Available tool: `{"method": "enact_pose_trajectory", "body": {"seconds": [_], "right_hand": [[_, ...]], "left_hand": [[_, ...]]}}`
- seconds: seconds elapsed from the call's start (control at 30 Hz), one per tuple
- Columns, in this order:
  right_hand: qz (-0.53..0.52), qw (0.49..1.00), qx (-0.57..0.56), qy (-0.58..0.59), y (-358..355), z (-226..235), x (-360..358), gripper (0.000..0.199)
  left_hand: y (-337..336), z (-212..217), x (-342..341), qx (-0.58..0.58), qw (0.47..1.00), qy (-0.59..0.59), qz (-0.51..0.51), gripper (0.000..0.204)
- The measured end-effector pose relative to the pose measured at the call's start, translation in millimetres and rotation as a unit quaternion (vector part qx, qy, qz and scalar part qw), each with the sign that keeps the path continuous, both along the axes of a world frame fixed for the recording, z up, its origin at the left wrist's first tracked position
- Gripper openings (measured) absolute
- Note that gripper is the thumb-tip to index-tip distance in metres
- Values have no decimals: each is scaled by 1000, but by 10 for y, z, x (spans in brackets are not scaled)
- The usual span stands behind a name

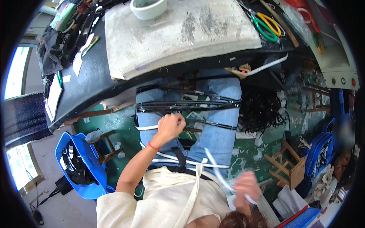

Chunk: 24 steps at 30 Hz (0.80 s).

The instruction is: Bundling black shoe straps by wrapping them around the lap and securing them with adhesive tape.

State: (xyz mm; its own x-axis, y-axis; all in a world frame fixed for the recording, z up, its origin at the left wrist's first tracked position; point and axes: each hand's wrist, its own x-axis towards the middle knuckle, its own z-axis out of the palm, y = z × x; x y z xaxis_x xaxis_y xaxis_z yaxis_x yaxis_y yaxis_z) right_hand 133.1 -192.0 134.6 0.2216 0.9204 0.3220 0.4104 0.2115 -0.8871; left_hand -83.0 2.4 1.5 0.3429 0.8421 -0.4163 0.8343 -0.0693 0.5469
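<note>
Several narrow black strips (186,103) lie across my jean-covered thighs, with a few white ones (147,128) among them. My left hand (172,125) is closed just below the black strips, over the gap between my legs; whatever its fingers pinch is hidden. Low on the right, my right hand (246,189) is smeared by motion. A loose white strip (217,171) runs through it, one end rising toward my lap and a short piece showing past the fingers. Down my front hangs a cream fabric strap (193,195).
Ahead stands a black-covered bench (97,62) with a stained pale board (171,41), a white bowl (149,9) and green- and yellow-handled scissors (264,28). A blue bin (91,182) holds black items at left. At right are a wooden stool (294,169) and a black strip heap (260,112).
</note>
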Motion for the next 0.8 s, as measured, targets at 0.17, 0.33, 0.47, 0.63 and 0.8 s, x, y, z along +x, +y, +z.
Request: {"method": "enact_pose_trajectory", "body": {"seconds": [0.17, 0.33, 0.47, 0.63, 0.8], "right_hand": [[-321, 906, -264, 79, -416, -428, 536, 40], [14, 794, -251, -553, -2810, -2006, 1435, 37], [-137, 754, -608, -209, -1421, -1595, 1156, 29], [-108, 942, -263, -176, 536, -1109, 612, 26], [-29, 988, -72, -132, 1708, -365, 13, 22]], "left_hand": [[-81, 156, -81, -50, 990, -14, -130, 21], [178, 627, -214, 49, 958, -210, -191, 21], [1081, 1379, -87, 363, 902, -210, -105, 38], [2427, 1368, 203, 522, 852, 22, -30, 45], [2491, 1551, 223, 290, 954, -70, -34, 34]]}}
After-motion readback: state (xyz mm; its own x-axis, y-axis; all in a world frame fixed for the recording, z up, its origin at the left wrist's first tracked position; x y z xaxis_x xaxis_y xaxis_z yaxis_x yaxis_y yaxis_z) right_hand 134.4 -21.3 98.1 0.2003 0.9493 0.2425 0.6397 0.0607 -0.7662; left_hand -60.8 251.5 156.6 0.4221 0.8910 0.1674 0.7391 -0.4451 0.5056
